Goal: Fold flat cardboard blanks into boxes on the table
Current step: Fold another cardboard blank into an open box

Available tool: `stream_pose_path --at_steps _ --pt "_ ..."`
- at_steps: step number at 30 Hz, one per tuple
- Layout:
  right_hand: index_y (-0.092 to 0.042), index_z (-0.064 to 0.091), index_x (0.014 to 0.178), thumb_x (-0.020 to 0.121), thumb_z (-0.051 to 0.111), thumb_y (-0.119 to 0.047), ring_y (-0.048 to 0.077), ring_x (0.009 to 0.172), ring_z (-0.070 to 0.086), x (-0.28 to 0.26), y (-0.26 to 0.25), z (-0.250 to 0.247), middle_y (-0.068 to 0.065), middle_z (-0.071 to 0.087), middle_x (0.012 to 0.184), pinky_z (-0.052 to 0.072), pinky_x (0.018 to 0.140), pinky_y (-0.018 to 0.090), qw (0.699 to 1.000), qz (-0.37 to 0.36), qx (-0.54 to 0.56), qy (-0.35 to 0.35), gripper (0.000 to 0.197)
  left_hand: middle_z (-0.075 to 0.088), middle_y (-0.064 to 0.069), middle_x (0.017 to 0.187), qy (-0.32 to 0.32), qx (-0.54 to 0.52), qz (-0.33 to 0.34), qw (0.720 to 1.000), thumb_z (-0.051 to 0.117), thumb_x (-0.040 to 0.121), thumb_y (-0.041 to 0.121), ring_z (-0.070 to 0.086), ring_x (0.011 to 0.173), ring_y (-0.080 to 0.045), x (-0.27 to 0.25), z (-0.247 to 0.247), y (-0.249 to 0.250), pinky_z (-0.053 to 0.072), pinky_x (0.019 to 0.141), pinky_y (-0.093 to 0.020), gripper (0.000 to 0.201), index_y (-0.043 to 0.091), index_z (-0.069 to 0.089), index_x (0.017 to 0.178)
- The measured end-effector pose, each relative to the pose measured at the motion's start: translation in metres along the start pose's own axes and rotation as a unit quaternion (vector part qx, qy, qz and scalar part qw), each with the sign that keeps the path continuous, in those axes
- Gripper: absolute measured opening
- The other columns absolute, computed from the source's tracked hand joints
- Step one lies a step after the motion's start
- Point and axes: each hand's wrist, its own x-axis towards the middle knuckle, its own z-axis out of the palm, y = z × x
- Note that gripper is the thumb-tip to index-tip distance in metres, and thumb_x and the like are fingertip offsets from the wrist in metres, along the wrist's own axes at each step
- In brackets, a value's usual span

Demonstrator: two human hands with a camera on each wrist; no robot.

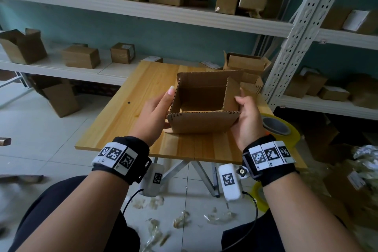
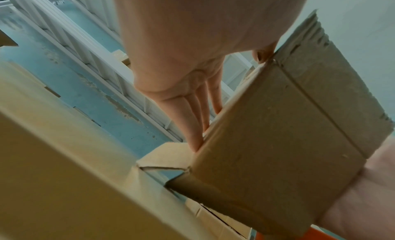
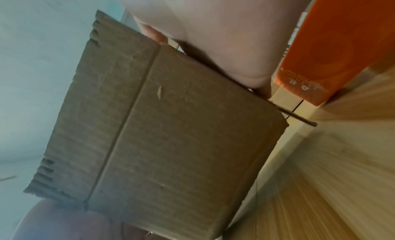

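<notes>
Head view: cardboard box (image 1: pixel 204 106) held above the wooden surface (image 1: pixel 122 116), opened up into a square tube, top flaps standing up, near flap tilted toward the person. Left hand (image 1: pixel 155 114) placed against the left wall of the box, fingers straight, thumb along the upper left edge. Right hand (image 1: pixel 246 116) wrapped round the right near corner, fingers bent over the right flap, thumb on the outside. Left wrist view: straight fingers (image 2: pixel 192 118) laid flat on the box (image 2: pixel 278 134) side, tips hidden behind the cardboard. Right wrist view: box (image 3: pixel 166 129) wall seen from close, palm of the right hand (image 3: pixel 224 41) touching its edge; how far the fingers closed could not be told there. Roll of yellow tape (image 1: pixel 280 127) lying on the right of the surface, just beside the right hand. More open boxes (image 1: pixel 247 65) standing at the far right corner. Many brown boxes stored on the white shelves (image 1: pixel 143 9) behind.
</notes>
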Motion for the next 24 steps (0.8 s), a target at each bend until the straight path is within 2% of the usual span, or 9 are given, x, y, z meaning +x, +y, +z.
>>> stream_pose_path --at_steps 3,7,9,11,12,17,19,21,24 --pt "-0.01 0.035 0.16 0.11 0.036 -0.01 0.019 0.079 0.054 0.012 -0.004 0.0 0.007 0.054 0.094 0.046 0.068 0.032 0.999 0.025 -0.004 0.021 0.05 0.059 -0.006 0.086 0.01 0.02 0.008 1.0 0.036 0.109 0.056 0.06 0.074 -0.006 -0.002 0.001 0.001 0.047 0.056 -0.008 0.052 0.016 0.065 0.09" --pt "-0.019 0.047 0.149 0.11 0.037 -0.015 0.019 0.081 0.055 0.005 -0.002 0.002 0.008 0.057 0.097 0.046 0.072 0.031 0.998 0.045 -0.024 0.022 0.04 0.073 0.009 0.109 0.029 -0.006 0.009 1.0 0.033 0.104 0.064 0.07 0.096 -0.01 -0.002 0.005 0.001 0.055 0.071 -0.022 0.042 0.039 0.066 0.102" --pt "-0.023 0.053 0.141 0.108 0.039 -0.016 0.02 0.094 0.059 -0.005 0.005 0.004 0.01 0.064 0.113 0.049 0.088 0.036 0.999 0.024 -0.035 0.015 0.037 0.07 0.017 0.108 0.048 -0.025 0.009 0.998 0.031 0.108 0.059 0.069 0.101 -0.009 -0.003 0.006 0.002 0.056 0.076 -0.026 0.034 0.046 0.062 0.103" --pt "-0.022 0.05 0.151 0.107 0.04 -0.017 0.025 0.114 0.056 -0.008 0.011 0.005 0.016 0.059 0.139 0.044 0.109 0.045 0.999 0.022 -0.045 0.021 0.045 0.07 0.018 0.109 0.054 -0.035 0.012 0.998 0.031 0.109 0.058 0.069 0.103 -0.01 -0.003 0.007 0.003 0.057 0.08 -0.031 0.033 0.048 0.062 0.105" --pt "-0.022 0.047 0.155 0.107 0.041 -0.018 0.027 0.118 0.055 -0.008 0.011 0.006 0.018 0.056 0.144 0.043 0.112 0.046 0.998 0.023 -0.049 0.028 0.048 0.07 0.018 0.109 0.057 -0.031 0.014 0.998 0.031 0.109 0.059 0.068 0.104 -0.01 -0.003 0.007 0.003 0.057 0.082 -0.032 0.034 0.048 0.062 0.105" --pt "-0.018 0.057 0.14 0.107 0.041 -0.018 0.02 0.097 0.061 -0.013 0.011 0.005 0.011 0.065 0.119 0.048 0.089 0.035 0.999 0.008 -0.029 0.044 0.037 0.073 0.009 0.114 0.042 -0.014 0.015 0.999 0.03 0.104 0.066 0.07 0.105 -0.017 -0.003 0.005 0.001 0.059 0.083 -0.036 0.043 0.042 0.066 0.111" --pt "-0.021 0.059 0.138 0.107 0.041 -0.017 0.024 0.107 0.061 -0.014 0.013 0.006 0.014 0.064 0.129 0.049 0.094 0.037 0.998 0.007 -0.035 0.043 0.035 0.072 0.009 0.117 0.044 -0.016 0.015 0.999 0.031 0.103 0.067 0.07 0.107 -0.017 -0.003 0.006 0.001 0.06 0.084 -0.037 0.043 0.043 0.065 0.115" --pt "-0.022 0.051 0.15 0.108 0.041 -0.015 0.029 0.121 0.059 -0.011 0.013 0.008 0.015 0.06 0.137 0.047 0.105 0.042 0.998 0.009 -0.046 0.051 0.044 0.07 0.013 0.118 0.049 -0.02 0.013 0.998 0.031 0.104 0.065 0.068 0.109 -0.015 -0.003 0.006 0.001 0.059 0.086 -0.037 0.038 0.046 0.062 0.116" --pt "-0.021 0.05 0.151 0.108 0.04 -0.014 0.022 0.104 0.061 -0.01 0.009 0.012 0.011 0.063 0.123 0.049 0.096 0.036 0.997 0.01 -0.05 0.051 0.044 0.07 0.013 0.121 0.044 -0.033 0.01 0.998 0.033 0.105 0.063 0.067 0.113 -0.013 -0.001 0.005 0.001 0.056 0.084 -0.034 0.042 0.04 0.063 0.124"
